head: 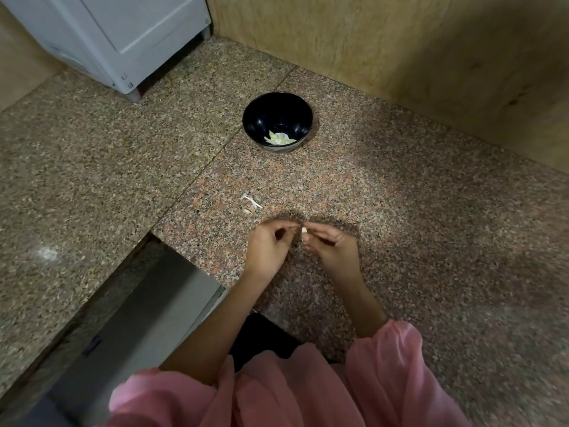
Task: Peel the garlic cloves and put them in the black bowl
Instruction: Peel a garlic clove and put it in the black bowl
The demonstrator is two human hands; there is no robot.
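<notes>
A black bowl [277,121] stands on the speckled granite floor ahead of me, with several pale peeled garlic cloves [279,139] at its bottom. Nearer to me, my right hand [332,247] pinches a small whitish garlic clove [304,230] at its fingertips. My left hand [268,245] is right beside it, its fingers curled and its thumb and forefinger pinched together close to the clove; whether they hold a bit of skin is too small to tell. Both hands hover just above the floor.
Scraps of garlic skin [251,204] lie on the floor just beyond my hands. A white appliance [123,38] stands at the back left, a tan wall [400,50] runs along the back right, and a metal-edged step [147,303] drops away at my left.
</notes>
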